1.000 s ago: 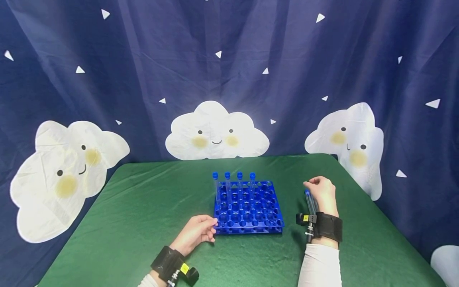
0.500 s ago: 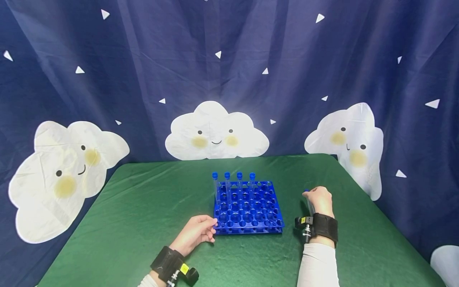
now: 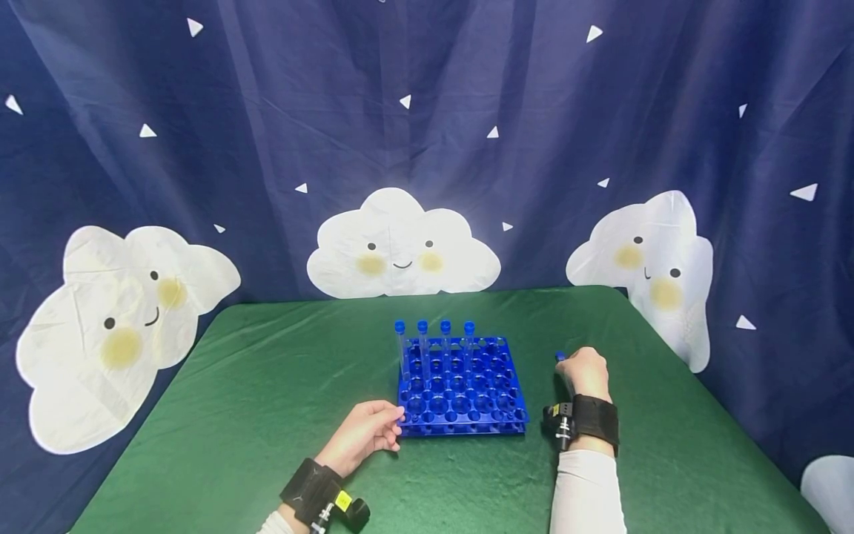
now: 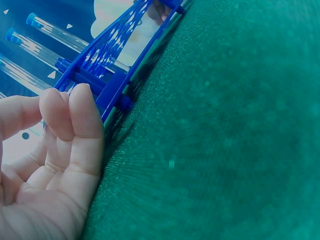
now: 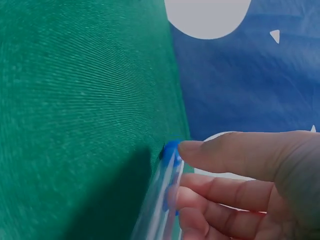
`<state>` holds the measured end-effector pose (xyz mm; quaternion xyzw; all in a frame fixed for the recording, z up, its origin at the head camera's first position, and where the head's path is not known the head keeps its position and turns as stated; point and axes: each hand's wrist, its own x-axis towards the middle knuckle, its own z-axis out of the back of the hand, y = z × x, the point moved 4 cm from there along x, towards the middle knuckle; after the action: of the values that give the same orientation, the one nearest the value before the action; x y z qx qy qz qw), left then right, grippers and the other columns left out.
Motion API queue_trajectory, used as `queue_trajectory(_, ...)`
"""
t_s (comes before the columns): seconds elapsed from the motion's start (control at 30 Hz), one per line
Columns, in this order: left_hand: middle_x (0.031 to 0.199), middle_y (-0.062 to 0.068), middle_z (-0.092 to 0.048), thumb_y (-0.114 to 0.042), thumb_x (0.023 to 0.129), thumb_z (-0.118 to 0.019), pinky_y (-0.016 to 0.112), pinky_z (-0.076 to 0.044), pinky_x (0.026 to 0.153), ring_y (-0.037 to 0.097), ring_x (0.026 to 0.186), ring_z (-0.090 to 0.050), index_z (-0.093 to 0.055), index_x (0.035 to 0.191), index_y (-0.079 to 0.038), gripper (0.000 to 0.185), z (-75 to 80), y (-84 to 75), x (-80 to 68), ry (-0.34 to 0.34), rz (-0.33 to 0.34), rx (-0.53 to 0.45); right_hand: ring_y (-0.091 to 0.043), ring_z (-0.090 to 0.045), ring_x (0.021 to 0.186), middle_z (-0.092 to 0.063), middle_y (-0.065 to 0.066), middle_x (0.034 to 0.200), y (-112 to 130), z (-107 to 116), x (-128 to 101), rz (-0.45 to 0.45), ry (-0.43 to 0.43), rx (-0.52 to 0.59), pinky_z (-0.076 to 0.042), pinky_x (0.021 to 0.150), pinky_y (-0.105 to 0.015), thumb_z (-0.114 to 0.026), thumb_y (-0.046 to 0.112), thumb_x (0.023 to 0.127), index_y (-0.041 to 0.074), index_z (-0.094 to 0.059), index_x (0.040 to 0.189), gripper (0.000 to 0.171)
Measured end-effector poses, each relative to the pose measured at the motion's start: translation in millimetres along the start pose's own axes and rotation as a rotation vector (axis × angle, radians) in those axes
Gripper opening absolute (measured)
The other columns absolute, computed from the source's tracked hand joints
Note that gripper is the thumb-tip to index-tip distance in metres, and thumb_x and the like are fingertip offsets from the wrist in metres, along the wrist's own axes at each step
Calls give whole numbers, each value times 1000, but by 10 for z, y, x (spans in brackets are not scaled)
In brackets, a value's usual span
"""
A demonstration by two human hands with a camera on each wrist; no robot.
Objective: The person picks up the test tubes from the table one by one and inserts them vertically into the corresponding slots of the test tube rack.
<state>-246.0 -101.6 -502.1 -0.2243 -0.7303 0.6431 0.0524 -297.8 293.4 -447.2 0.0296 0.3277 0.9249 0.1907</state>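
A blue test tube rack (image 3: 460,404) stands mid-table. Several clear test tubes with blue caps (image 3: 445,326) stand upright along its back left. My left hand (image 3: 363,436) holds the rack's near left corner; in the left wrist view its thumb and fingers (image 4: 82,112) close at the rack's edge. Right of the rack, my right hand (image 3: 587,373) pinches a clear test tube (image 5: 155,200) near its blue cap (image 3: 560,357). In the right wrist view a second blue patch shows by the lower fingers; whether it is another tube's cap, I cannot tell.
A green cloth (image 3: 267,386) covers the table under everything. Behind it hangs a dark blue curtain (image 3: 427,111) with white clouds and small triangles. Black camera straps sit on both wrists.
My right hand has come down onto the test tube, taken hold of it, and moved slightly left with its cap. The left hand and the rack have stayed still.
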Motion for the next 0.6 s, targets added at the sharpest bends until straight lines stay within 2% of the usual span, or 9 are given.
queue_trajectory(0.2, 73, -2, -61, -21, 94, -63, 30, -59, 66, 7, 59, -57, -60, 96, -2, 19, -7, 1, -1, -2, -1, -3, -37, -61, 76, -66, -19, 77, 39, -53, 17, 60, 5, -74, -52, 71, -50, -64, 9, 75, 1, -62, 68, 11)
queue_trajectory(0.33, 73, -2, -61, -19, 94, -63, 30, -59, 66, 7, 59, -57, -59, 95, -2, 17, -11, 0, 5, -1, 0, -8, -38, -61, 76, -65, -17, 75, 45, -76, 31, 75, 16, -101, -51, 72, -50, -64, 10, 75, 1, -60, 67, 13)
queue_trajectory(0.5, 72, -3, -61, -19, 94, -62, 30, -59, 66, 7, 58, -57, -59, 94, -3, 16, -7, 3, 10, 0, 3, -11, -36, -60, 77, -65, -19, 79, 42, -49, 26, 54, 15, -72, -52, 72, -50, -63, 11, 75, 2, -62, 67, 12)
queue_trajectory(0.6, 72, -3, -61, -18, 94, -62, 30, -59, 66, 7, 58, -57, -60, 94, -4, 15, -4, 6, 11, -2, 6, -13, -33, -57, 73, -62, -16, 74, 48, -22, 14, 38, 7, -40, -51, 67, -47, -61, 10, 74, 5, -57, 62, 13)
